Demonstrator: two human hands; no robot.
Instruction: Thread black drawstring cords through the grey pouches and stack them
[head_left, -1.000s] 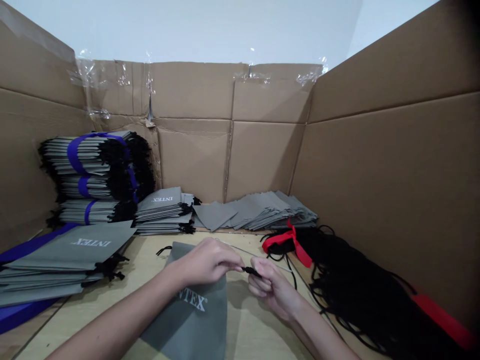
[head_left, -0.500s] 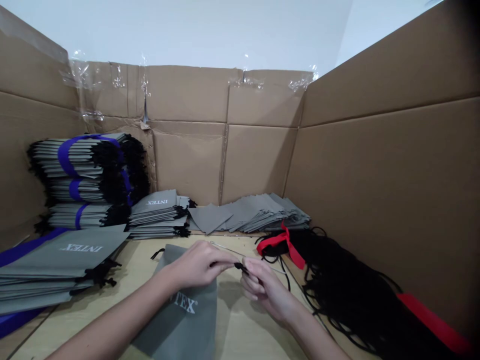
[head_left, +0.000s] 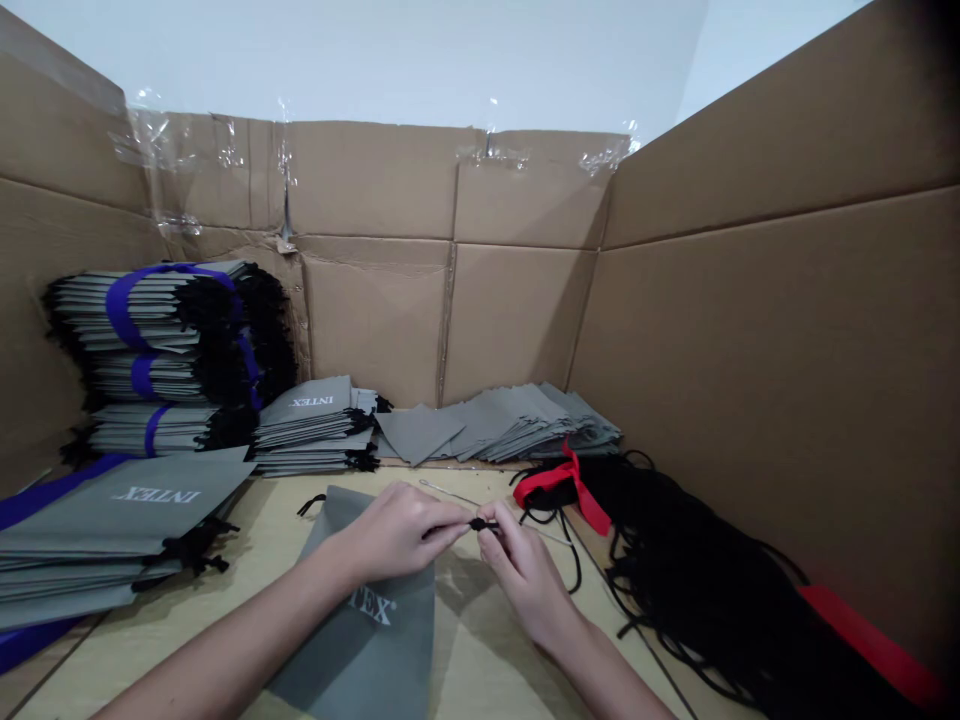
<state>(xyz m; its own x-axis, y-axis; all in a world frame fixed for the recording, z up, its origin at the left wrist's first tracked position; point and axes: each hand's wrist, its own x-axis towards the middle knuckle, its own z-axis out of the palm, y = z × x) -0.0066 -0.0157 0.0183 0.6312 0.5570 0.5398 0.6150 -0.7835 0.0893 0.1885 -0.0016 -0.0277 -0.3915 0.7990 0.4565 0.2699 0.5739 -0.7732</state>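
Observation:
A grey drawstring bag [head_left: 375, 655] with white lettering lies on the table beneath my left forearm. At its upper right edge, my left hand [head_left: 409, 530] pinches a black drawstring cord [head_left: 480, 524]. My right hand [head_left: 525, 575] is closed on the cord's other side, thumb against fingers, with a small dark knot showing between the two hands. Another black cord loop sticks out of the bag's upper left corner. Behind my right hand lies a thin metal threading needle [head_left: 450, 494], partly hidden by my fingers.
Finished-looking grey bags stand in a strapped stack [head_left: 150, 360], a smaller pile [head_left: 307, 430] and a near-left pile [head_left: 127, 530]. Flat grey pieces [head_left: 502, 425] lie at the back. Black cords [head_left: 697, 580] with red ties line the right. Cardboard walls [head_left: 375, 320] enclose the table.
My right hand has turned, its thumb and fingers now pinching the cord closer to the knot. My left hand keeps its place. The view has shifted slightly.

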